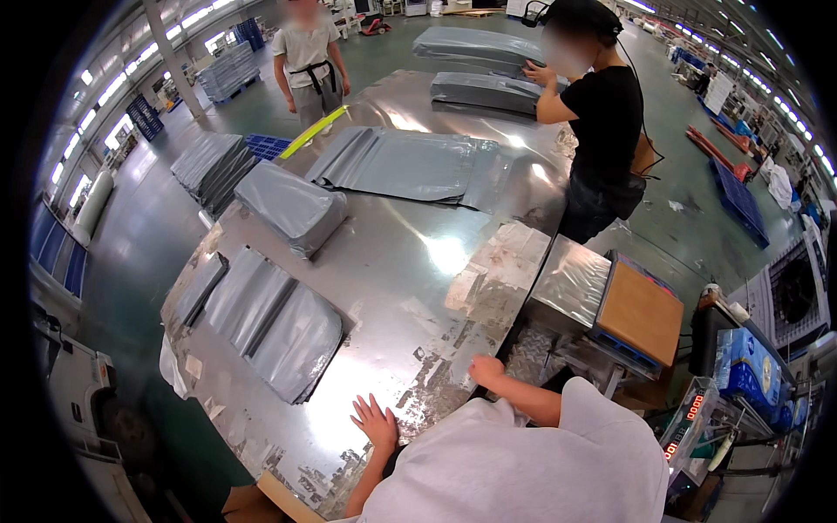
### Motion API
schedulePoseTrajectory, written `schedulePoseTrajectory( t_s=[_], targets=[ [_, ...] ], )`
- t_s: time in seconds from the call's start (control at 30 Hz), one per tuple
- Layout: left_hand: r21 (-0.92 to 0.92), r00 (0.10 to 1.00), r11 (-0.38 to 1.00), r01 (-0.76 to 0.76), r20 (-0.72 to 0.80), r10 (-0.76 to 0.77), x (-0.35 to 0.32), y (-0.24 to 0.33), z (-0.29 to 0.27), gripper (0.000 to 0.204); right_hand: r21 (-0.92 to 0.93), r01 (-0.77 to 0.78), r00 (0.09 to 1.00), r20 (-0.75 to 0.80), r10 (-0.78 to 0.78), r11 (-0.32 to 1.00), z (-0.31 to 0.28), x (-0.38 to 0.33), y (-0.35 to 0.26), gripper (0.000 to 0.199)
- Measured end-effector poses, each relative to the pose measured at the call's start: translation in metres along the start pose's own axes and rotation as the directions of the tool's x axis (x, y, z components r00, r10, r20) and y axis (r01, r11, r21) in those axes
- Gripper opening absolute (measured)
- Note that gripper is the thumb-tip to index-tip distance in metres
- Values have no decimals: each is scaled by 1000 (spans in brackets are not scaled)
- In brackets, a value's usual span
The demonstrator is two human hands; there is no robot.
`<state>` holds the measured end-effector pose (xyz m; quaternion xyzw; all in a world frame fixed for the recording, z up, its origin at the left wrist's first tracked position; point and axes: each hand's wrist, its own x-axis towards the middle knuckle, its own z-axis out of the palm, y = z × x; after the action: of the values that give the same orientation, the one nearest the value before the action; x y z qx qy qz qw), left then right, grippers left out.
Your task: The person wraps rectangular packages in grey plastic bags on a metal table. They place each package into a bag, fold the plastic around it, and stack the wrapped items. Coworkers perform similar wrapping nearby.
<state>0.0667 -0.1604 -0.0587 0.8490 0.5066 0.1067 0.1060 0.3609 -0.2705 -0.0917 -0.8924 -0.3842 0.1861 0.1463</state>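
My left hand (375, 424) lies on the metal tabletop (392, 305) near its front edge, fingers spread and nothing held. Toward the table's right edge, my right hand (486, 370) is curled closed, with nothing showing in it. Nearest the left hand is a flat stack of grey plastic bags (296, 344), beside another grey stack (248, 292) and a narrow one (200, 289). Farther back lie a thick grey bundle (292, 205) and a wide spread of grey plastic bags (401, 166).
A co-worker in black (606, 122) handles grey bundles (484, 91) at the far right. Another person (307, 61) stands beyond the table. A scale with a brown top (641, 312) and a metal box (568, 283) adjoin the right edge. Lit red digits show on a display (684, 425).
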Motion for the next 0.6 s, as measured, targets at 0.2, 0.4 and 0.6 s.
schedulePoseTrajectory(
  t_s=[0.2,0.4,0.6],
  targets=[
    [27,1000,1000,-6,-19,7,-3,-1,-1,56,-24,-31,999,-42,30,999,2,-2,-6,20],
    [9,999,999,-33,-1,33,-2,2,2,56,75,-12,992,-128,21,997,1,-10,-4,20],
    [31,998,998,-58,21,58,0,-1,14,55,800,1,999,20,-27,600,-5,50,103,10]
  ],
)
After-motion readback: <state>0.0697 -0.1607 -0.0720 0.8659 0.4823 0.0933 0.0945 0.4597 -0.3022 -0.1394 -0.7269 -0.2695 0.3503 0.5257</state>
